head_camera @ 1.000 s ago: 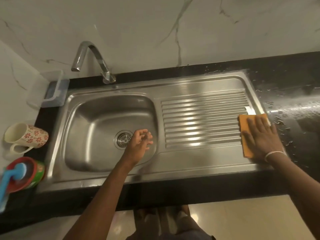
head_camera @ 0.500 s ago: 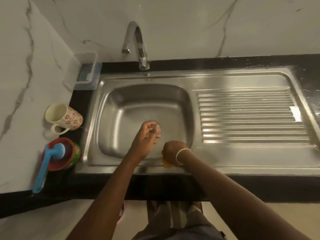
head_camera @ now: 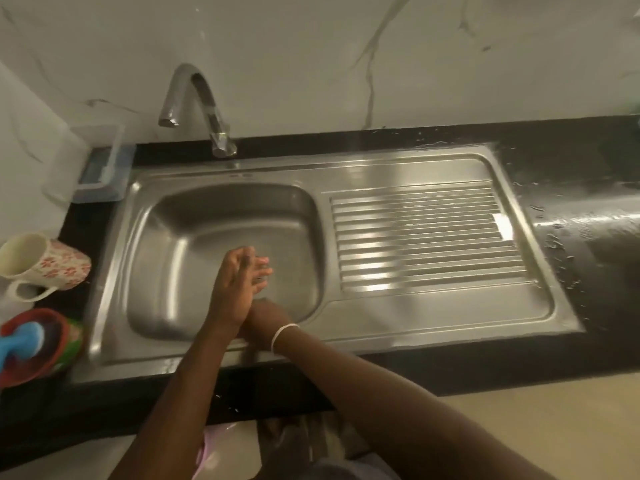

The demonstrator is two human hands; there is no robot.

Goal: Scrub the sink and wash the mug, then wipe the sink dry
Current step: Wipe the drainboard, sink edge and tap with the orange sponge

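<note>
Where the pale floor [head_camera: 519, 427] ends at the near edge, a black counter [head_camera: 450, 365] runs left to right, wet and shiny on its right part. Set in it is a steel sink [head_camera: 433, 317], longer from left to right, with the deep bowl on the left and ribbed draining lines on the right. Over the bowl the left hand [head_camera: 233, 289] and right hand [head_camera: 265, 315] are pressed together, fingers straight, pointing far. At the left, a brush [head_camera: 20, 344] sits in a red bowl [head_camera: 38, 355]. Just past it the flowered mug [head_camera: 41, 263] lies on its side, mouth pointing left, handle near. Farther back a clear box [head_camera: 100, 168] stands by the curved tap [head_camera: 201, 109] under the white marble wall [head_camera: 311, 57].
</note>
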